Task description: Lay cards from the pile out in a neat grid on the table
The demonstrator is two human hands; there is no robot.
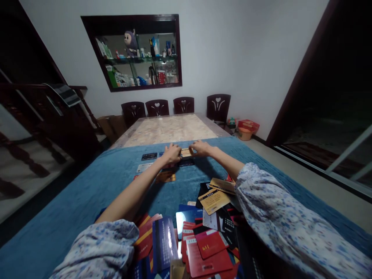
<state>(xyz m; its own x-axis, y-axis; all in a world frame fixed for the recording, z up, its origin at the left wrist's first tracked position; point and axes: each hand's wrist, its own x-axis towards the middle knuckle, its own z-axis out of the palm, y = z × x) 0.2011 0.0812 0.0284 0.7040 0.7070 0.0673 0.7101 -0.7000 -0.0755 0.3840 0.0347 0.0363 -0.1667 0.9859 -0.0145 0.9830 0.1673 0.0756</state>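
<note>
Both my arms stretch forward over a blue cloth (87, 193). My left hand (172, 152) and my right hand (200, 147) pinch the two ends of a gold card (186, 152) lying near the cloth's far edge. Around it lie a few single cards: a dark card (149, 156), a pale card (144, 167), an orange card (166, 177) and another dark card (186, 163). Close to me sits a loose heap of cards (200, 236) in red, blue, black and gold, between my floral sleeves.
Beyond the cloth the bare marble tabletop (168, 130) runs to several dark chairs (157, 107) at the far end. A wall cabinet (136, 54) holds bottles and a plush toy. A staircase rail (43, 112) is left; a red bag (248, 126) lies on the floor at right.
</note>
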